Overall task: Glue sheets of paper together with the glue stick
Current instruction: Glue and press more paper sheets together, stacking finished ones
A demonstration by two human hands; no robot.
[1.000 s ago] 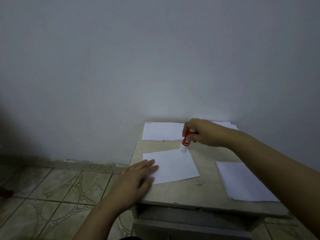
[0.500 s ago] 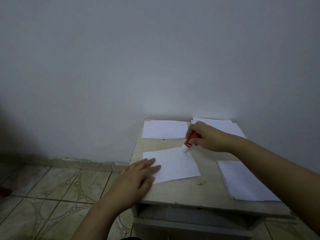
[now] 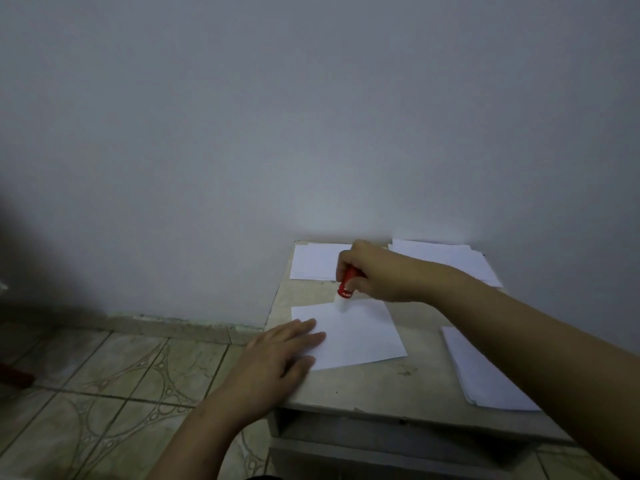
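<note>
A white sheet of paper (image 3: 360, 334) lies in the middle of a small beige table (image 3: 381, 386). My left hand (image 3: 277, 355) rests flat on the sheet's near left corner, fingers straight. My right hand (image 3: 377, 271) grips a red glue stick (image 3: 347, 284), tilted, its white tip touching the sheet's far edge near the middle.
More white sheets lie on the table: one at the back left (image 3: 315, 266), a stack at the back right (image 3: 446, 259), another stack at the right front (image 3: 485, 375). The table stands against a plain wall (image 3: 311, 116). Patterned floor tiles (image 3: 104, 393) spread to the left.
My right hand has slid the glue stick leftward along the sheet's far edge, away from the far right corner. My left hand has stayed pressed on the sheet.
</note>
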